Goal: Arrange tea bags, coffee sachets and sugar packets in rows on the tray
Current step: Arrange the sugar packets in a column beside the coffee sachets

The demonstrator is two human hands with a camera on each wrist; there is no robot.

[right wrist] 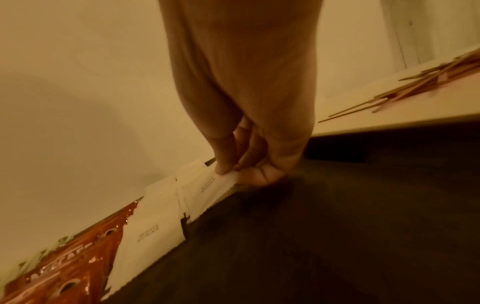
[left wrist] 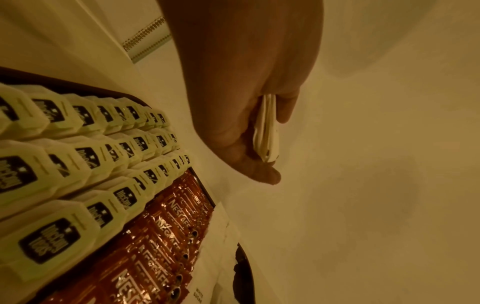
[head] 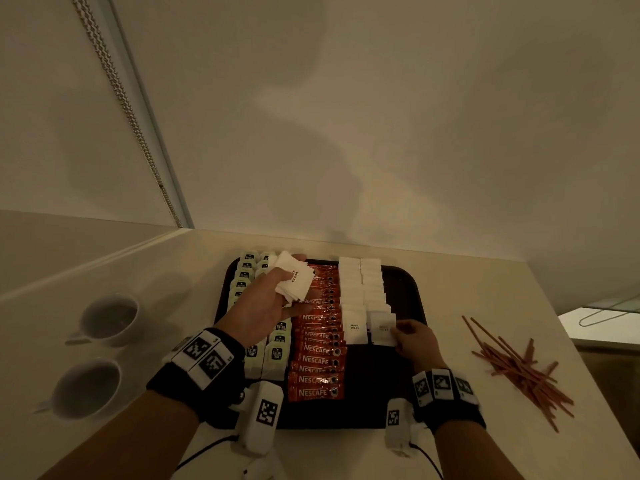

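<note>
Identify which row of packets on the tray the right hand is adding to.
The right hand pinches the nearest packet of the right-most sugar row on the tray; unlike the other sugar row, it borders bare tray.

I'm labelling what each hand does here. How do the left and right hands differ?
The left hand is raised above the tray, gripping a small stack of sugar packets; the right hand is low at the tray, pinching a single sugar packet at the row's near end. Both hold white sugar packets.
</note>
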